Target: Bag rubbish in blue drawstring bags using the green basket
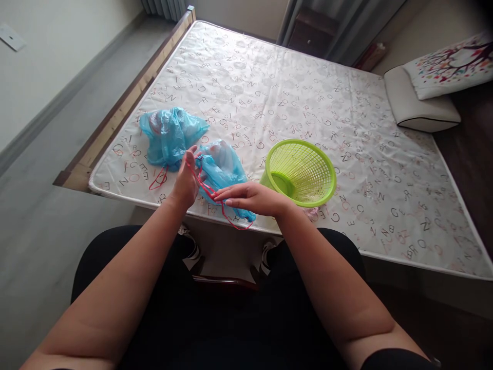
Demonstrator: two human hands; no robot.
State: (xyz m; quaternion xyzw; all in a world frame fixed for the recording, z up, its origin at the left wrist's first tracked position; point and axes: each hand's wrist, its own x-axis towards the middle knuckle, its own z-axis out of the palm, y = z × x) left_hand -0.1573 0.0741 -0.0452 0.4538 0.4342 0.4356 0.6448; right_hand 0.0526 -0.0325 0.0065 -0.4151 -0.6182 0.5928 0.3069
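Note:
A blue plastic bag point(223, 164) with a red drawstring point(205, 188) lies on the mattress in front of me. My left hand point(186, 179) is at the bag's left edge, its fingers bent around the drawstring. From the right, my right hand point(252, 199) reaches over the near part of the bag, long fingers extended and thumb below, with the cord at its fingertips. The cord runs taut between both hands, and a loose loop hangs near the mattress edge. Another blue plastic bag point(169, 134), bunched up and with something pinkish showing through, rests farther left, its own red cord lying beside it.
To the right of my right hand stands a lime-green mesh basket point(269, 174), tilted so its opening faces me. Something pink point(311, 211) lies under its near rim. The letter-print mattress point(292, 103) has a wooden bed rail point(154, 72) at left. A pillow point(458, 67) sits far right.

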